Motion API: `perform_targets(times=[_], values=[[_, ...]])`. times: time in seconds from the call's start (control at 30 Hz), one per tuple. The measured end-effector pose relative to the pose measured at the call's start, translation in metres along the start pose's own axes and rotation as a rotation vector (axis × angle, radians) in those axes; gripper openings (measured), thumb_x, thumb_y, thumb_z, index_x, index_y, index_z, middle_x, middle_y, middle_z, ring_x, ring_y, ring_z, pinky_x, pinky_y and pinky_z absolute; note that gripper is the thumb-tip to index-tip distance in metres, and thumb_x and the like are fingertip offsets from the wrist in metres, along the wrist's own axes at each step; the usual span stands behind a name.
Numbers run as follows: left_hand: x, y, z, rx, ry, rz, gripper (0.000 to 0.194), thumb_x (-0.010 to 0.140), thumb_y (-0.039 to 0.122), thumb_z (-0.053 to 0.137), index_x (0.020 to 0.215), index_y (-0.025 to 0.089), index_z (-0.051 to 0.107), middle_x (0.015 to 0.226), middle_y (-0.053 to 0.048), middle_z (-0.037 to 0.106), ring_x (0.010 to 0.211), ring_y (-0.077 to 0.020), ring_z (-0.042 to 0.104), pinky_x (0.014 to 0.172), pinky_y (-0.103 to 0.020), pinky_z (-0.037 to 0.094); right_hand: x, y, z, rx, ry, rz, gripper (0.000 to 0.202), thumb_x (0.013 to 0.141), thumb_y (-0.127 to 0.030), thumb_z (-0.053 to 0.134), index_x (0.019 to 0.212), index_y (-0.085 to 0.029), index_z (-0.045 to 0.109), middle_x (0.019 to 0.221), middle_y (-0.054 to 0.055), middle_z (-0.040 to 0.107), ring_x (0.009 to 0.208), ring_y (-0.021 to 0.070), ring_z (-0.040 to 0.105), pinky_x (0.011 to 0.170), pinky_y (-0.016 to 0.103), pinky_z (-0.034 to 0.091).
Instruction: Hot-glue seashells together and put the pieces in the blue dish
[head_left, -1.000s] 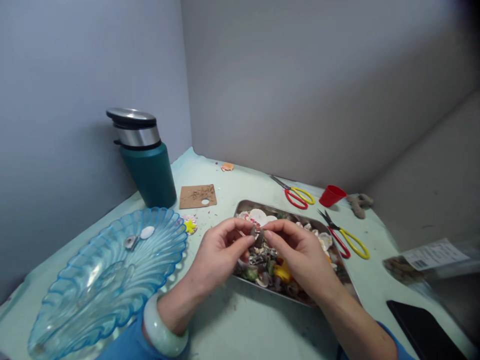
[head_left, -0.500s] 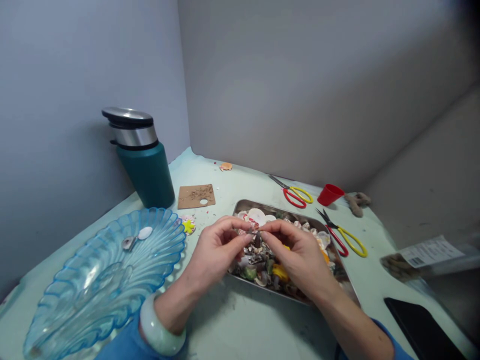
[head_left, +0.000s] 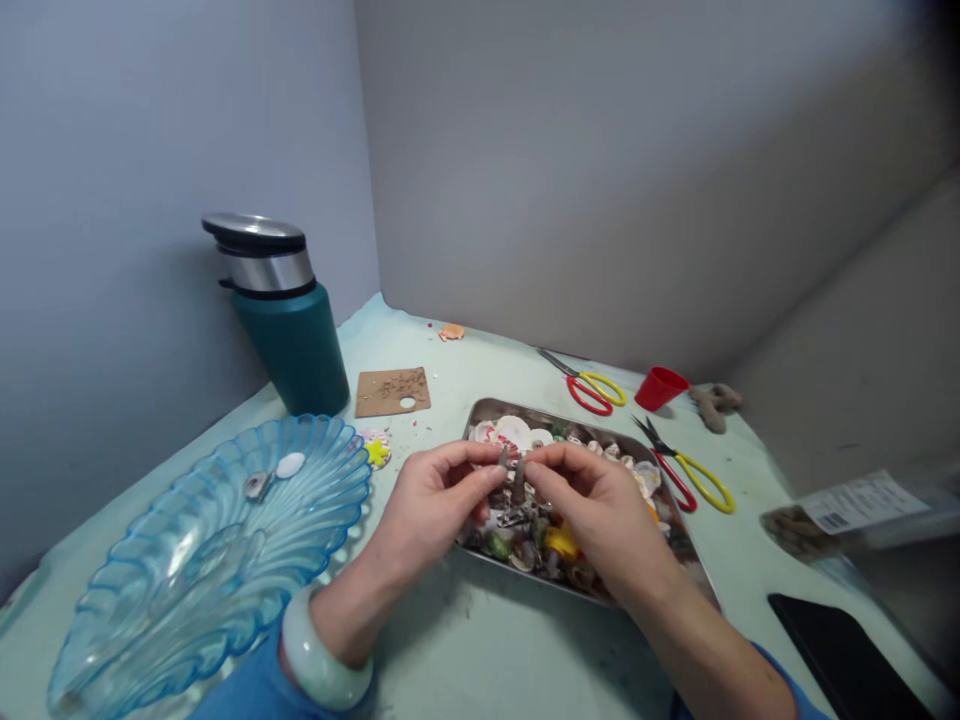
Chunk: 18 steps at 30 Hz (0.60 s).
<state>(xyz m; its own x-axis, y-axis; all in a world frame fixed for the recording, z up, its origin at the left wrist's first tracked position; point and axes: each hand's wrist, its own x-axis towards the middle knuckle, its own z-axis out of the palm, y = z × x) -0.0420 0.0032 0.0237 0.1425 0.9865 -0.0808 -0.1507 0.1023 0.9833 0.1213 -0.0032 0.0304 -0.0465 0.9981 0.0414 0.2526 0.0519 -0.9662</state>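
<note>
Over a metal tray (head_left: 559,590) of shells, both my hands meet with their fingertips close together. My left hand (head_left: 442,500) pinches a small grey pointed piece (head_left: 504,457) that looks like a shell; the fingers hide most of it. Between the thumb and index finger of my right hand (head_left: 600,505) is a slim grey-brown pointed shell (head_left: 519,483), its tip upward. Below lie white scallop shells (head_left: 514,432), a yellow piece (head_left: 561,542) and several small spiral shells (head_left: 611,453).
A blue shell-shaped dish (head_left: 202,560) holding two small pieces fills the left, before a teal bottle (head_left: 292,350). Behind are a brown card (head_left: 382,392), two pairs of scissors (head_left: 589,390) and a red cup (head_left: 660,388). A black phone-like slab (head_left: 847,650) lies right.
The fingertips of my two hands have drawn slightly apart, and the pointed grey pieces between them show more clearly. Things on the table stay where they were.
</note>
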Motion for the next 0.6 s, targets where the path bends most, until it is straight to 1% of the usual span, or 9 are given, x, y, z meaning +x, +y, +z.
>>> perform_targets(times=[0.3,0.47,0.53,0.6], values=[[0.0001,-0.0038,0.0002,0.001,0.017,0.032,0.017,0.07,0.024,0.071,0.084,0.014,0.071,0.051,0.004,0.058,0.043,-0.0081,0.052,0.043,-0.019,0.039,-0.0008,0.0018,0.0065,0.122,0.075,0.043,0.02,0.077,-0.036,0.067,0.072,-0.018,0.065,0.06,-0.004,0.056,0.057,0.0114,0.048,0.056,0.023,0.039],[0.0003,-0.0033,-0.0003,-0.01,0.024,0.024,0.015,0.069,0.025,0.073,0.08,0.014,0.074,0.053,0.003,0.059,0.042,-0.0079,0.05,0.042,-0.019,0.039,-0.0016,0.0037,0.0079,0.073,0.075,0.03,0.02,0.078,-0.037,0.066,0.075,-0.017,0.066,0.065,-0.002,0.059,0.061,0.0134,0.051,0.058,0.025,0.04],[0.0,-0.0035,-0.0006,-0.001,0.02,0.019,0.015,0.07,0.025,0.073,0.081,0.015,0.074,0.058,0.001,0.062,0.043,-0.0076,0.051,0.042,-0.019,0.039,-0.0019,0.0038,0.0082,0.037,0.07,0.004,0.019,0.079,-0.036,0.064,0.076,-0.017,0.066,0.067,-0.001,0.06,0.062,0.0136,0.051,0.059,0.026,0.041],[-0.0004,-0.0036,-0.0007,0.006,0.026,0.035,0.015,0.07,0.025,0.073,0.079,0.015,0.075,0.068,-0.001,0.066,0.044,-0.0068,0.052,0.043,-0.02,0.04,-0.0023,0.0039,0.0084,0.007,0.07,-0.018,0.019,0.08,-0.036,0.063,0.077,-0.018,0.066,0.068,-0.001,0.061,0.063,0.0135,0.052,0.06,0.026,0.042]])
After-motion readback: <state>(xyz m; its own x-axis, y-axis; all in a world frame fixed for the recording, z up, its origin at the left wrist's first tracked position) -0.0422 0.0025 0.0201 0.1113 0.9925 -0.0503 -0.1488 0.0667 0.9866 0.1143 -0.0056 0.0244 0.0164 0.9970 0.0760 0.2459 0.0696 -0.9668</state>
